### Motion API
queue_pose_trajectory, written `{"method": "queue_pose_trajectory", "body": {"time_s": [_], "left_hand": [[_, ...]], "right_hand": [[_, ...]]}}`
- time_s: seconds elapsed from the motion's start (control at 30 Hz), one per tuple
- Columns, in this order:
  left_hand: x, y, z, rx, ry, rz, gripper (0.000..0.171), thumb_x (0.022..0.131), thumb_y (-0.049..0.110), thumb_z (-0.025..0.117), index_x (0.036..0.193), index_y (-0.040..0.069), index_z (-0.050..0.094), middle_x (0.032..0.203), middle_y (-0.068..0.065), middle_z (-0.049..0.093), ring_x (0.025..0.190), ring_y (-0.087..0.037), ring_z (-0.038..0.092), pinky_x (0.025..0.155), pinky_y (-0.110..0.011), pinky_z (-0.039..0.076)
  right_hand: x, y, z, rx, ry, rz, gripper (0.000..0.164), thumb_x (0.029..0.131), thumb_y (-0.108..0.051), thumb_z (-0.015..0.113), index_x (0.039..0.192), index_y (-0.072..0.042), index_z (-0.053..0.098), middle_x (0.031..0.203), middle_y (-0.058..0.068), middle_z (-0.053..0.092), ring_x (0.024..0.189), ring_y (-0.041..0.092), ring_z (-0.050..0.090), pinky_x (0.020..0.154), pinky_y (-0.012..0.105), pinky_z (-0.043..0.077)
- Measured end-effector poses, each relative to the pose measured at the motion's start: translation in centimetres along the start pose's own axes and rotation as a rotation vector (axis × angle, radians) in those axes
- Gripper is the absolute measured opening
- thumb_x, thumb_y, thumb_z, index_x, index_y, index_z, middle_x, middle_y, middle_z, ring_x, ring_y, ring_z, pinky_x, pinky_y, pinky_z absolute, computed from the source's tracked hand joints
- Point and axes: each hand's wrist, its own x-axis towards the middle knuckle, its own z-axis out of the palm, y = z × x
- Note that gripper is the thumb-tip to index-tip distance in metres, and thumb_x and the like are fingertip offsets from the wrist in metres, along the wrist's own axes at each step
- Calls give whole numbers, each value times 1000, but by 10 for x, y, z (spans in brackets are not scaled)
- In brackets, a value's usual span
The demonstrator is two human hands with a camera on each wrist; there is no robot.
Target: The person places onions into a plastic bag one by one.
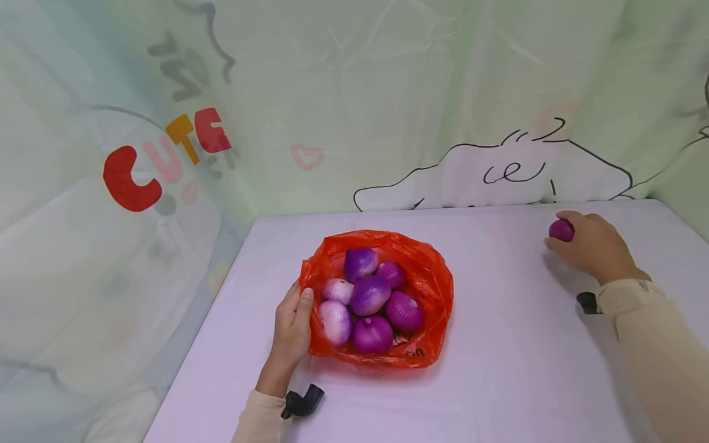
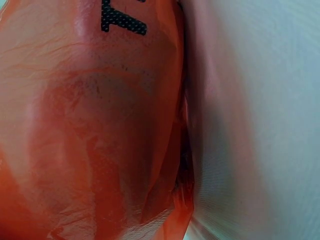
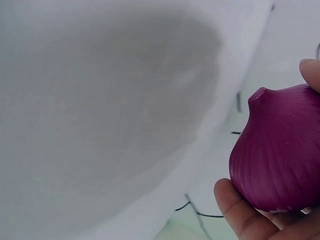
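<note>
A red plastic bag (image 1: 443, 289) stands wide open on the table, its rim spread round several purple onions (image 1: 372, 334), some of them pale on one side. At its left side, my left hand (image 1: 292, 326) holds the rim, thumb on top and fingers along the outside. In the left wrist view the bag's thin wall (image 2: 90, 150) fills the left half. Far to the right, my right hand (image 1: 598, 246) grips a single purple onion (image 3: 280, 150) between thumb and fingers. The onion's stem end sticks out, and a shadow falls below the hand.
The white table (image 1: 498, 381) reaches back to a printed curtain (image 1: 332, 92) with cartoon lines and coloured letters. A dark wrist camera (image 1: 303, 401) sits by the left cuff, another dark camera (image 1: 587, 303) by the right cuff.
</note>
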Motion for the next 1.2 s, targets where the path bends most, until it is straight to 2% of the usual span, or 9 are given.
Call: {"method": "queue_pose_trajectory", "body": {"time_s": [0.47,0.7,1.0,1.2], "left_hand": [[0,1,1,-4,-4,7,42,112,19,44,151,6,53,148,-10,58,135,-31,56,107,-51,52],[0,5,1,-1,-11,-9,42,112,20,45,150,8,54,147,-9,58,134,-29,56,104,-48,54],[-1,5,1,-4,-10,-5,42,112,19,44,150,6,55,146,-10,59,133,-30,57,105,-50,53],[0,6,2,-9,-6,-6,41,112,20,44,149,6,56,146,-9,59,134,-29,57,107,-49,52]], "right_hand": [[-21,-55,-8,72,63,-73,66,98,-28,68,150,6,42,135,40,41,114,60,42,87,76,50],[-34,-89,-5,104,98,-155,64,97,-25,71,149,3,46,142,37,42,117,60,45,88,76,51],[-55,-123,1,151,180,-266,60,91,-16,77,144,1,54,139,31,51,114,56,53,83,74,54],[-69,-143,1,155,216,-338,65,86,-14,84,143,0,56,139,29,53,115,54,54,81,73,55]]}}
